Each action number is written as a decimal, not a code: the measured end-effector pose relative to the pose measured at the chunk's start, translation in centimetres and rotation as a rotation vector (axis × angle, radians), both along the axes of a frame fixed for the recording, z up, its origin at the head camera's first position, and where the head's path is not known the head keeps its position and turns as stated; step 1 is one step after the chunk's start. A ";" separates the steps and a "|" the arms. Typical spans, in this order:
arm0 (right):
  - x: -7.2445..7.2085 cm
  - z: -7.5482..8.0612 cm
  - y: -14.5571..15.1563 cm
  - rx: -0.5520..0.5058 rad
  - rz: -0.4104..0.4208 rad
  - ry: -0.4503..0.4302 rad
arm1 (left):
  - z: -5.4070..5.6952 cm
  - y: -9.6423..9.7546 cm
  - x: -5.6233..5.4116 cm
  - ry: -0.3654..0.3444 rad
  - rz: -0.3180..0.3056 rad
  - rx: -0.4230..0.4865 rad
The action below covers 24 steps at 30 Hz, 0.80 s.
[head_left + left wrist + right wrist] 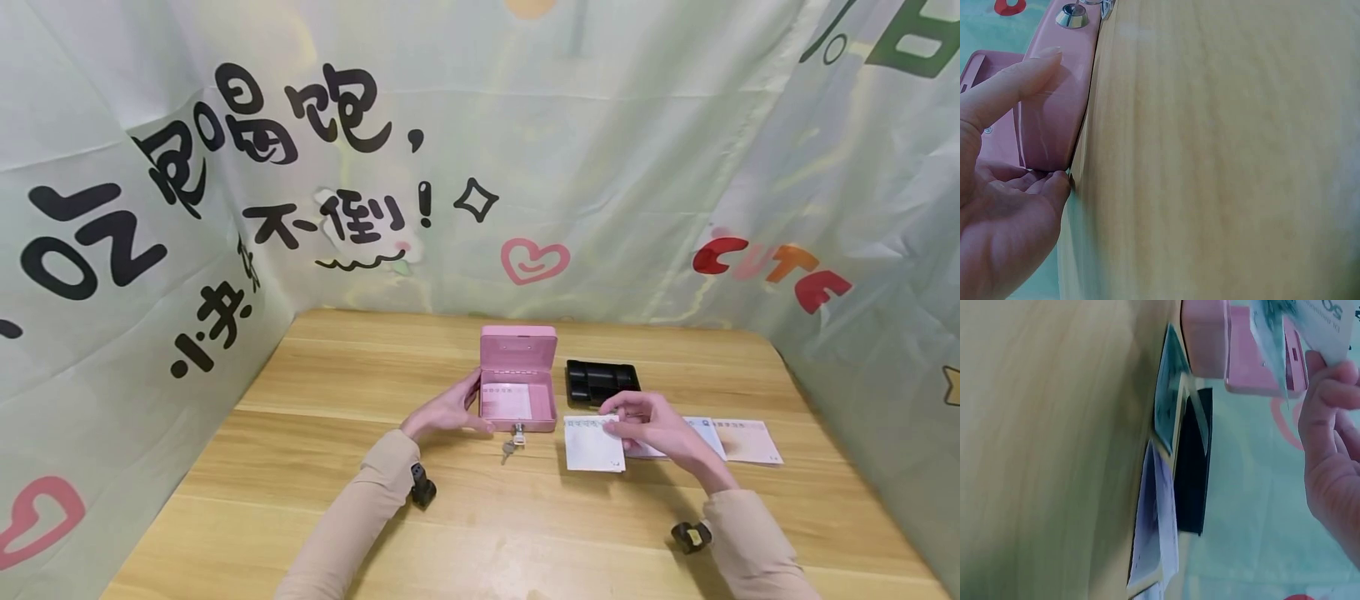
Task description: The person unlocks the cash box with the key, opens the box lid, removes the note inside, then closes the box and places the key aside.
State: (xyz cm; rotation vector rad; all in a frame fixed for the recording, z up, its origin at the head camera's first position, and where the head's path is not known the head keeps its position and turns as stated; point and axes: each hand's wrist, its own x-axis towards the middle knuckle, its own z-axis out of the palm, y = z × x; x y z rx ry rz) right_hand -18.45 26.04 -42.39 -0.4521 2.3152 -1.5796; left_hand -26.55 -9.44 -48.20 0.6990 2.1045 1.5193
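A pink cash box [517, 425] stands on the table with its lid [517, 348] raised. My left hand [452, 408] grips the box by its front left corner; in the left wrist view the thumb [1019, 84] lies along the front face and the fingers curl at the side. Inside the box lies a pale pinkish banknote [504, 402]. My right hand [651, 427] pinches a folded banknote [592, 443] by its upper right edge, to the right of the box. In the right wrist view, "50" shows on the held banknote [1329, 328].
Keys [508, 450] hang from the lock at the box's front. A black compartment tray [588, 385] sits behind my right hand. More folded notes lie in a row to the right, among them a bluish one [703, 428] and a pinkish one [750, 442]. A printed curtain [615, 208] surrounds the table.
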 end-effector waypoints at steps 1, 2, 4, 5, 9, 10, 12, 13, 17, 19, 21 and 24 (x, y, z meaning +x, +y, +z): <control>0.0 0.0 0.2 0.006 0.010 -0.006 | 0.0 0.0 0.0 0.003 -0.002 -0.001; 0.1 0.0 0.4 0.014 0.019 -0.008 | -0.1 0.0 0.0 0.005 -0.003 -0.003; 0.1 -0.1 0.8 0.026 0.049 -0.005 | -0.1 0.0 0.0 0.012 -0.008 -0.001; 0.0 -0.1 1.0 0.031 0.063 -0.006 | -0.1 0.0 0.0 0.015 -0.010 -0.002; -0.1 -0.2 1.7 0.053 0.125 -0.011 | -0.1 0.0 -0.1 0.022 -0.017 -0.003; -0.2 -0.2 1.8 0.059 0.138 -0.016 | 0.0 0.0 -0.1 0.022 -0.018 -0.003; -0.3 -0.3 2.0 0.070 0.164 -0.029 | 0.1 0.0 0.0 0.022 -0.017 -0.006; -0.3 -0.4 2.1 0.077 0.175 -0.036 | 0.1 0.0 0.0 0.024 -0.016 -0.009; -0.4 -0.6 2.2 0.095 0.211 -0.045 | 0.3 0.0 0.1 0.019 -0.016 -0.008; -0.4 -0.7 2.3 0.094 0.228 -0.038 | 0.3 0.0 0.1 0.016 -0.014 -0.012; -0.4 -0.8 2.3 0.091 0.249 -0.026 | 0.2 0.0 0.1 0.015 -0.012 -0.015; -0.4 -1.0 2.3 0.084 0.286 -0.005 | 0.2 0.1 0.1 0.013 -0.009 -0.018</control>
